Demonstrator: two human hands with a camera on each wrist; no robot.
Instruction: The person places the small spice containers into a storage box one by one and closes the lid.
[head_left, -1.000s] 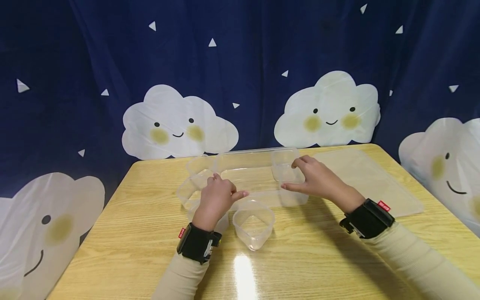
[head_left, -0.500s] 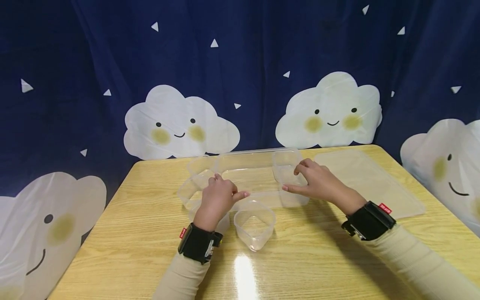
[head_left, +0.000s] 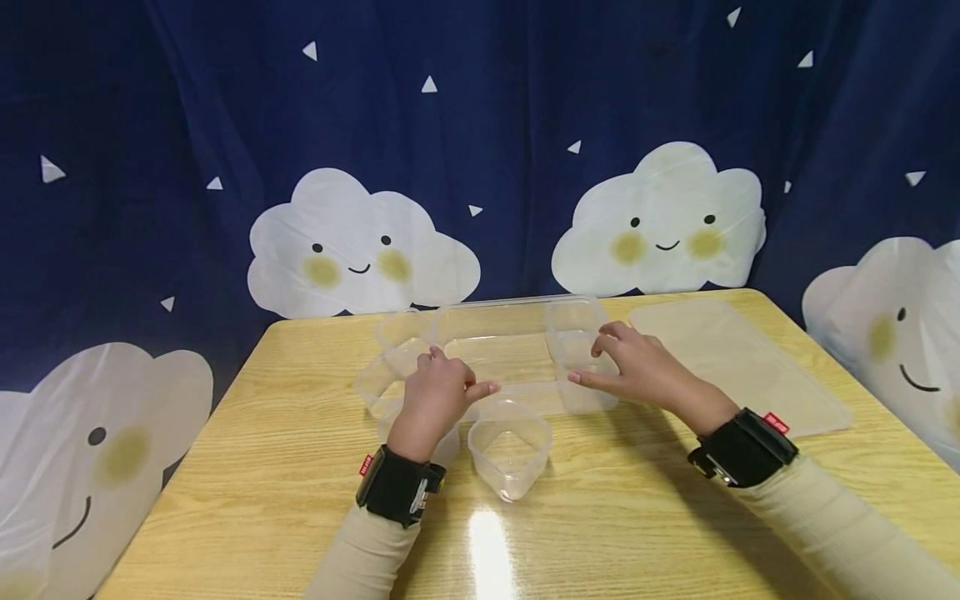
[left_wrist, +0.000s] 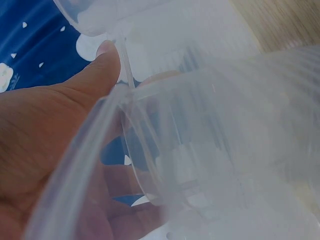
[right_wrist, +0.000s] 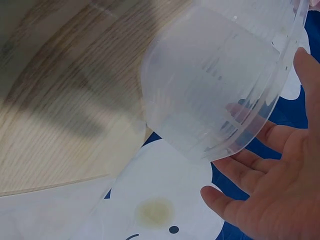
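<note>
A large clear plastic box lies across the back of the table, with a smaller clear container inside its right end. My right hand is at that end, thumb and fingers spread apart; in the right wrist view its fingers are close to the box's rounded corner. My left hand is over the small clear containers beside the box, thumb stretched out to the right. In the left wrist view, clear plastic walls overlap its fingers. A rounded triangular clear container stands just right of the left wrist.
A flat translucent lid lies on the table's right side. Another small clear container stands at the box's left end. The wooden table backs onto a dark blue curtain with white clouds.
My right hand has drawn slightly back to the right from the container in the box's right end. The left hand and the containers have hardly moved.
</note>
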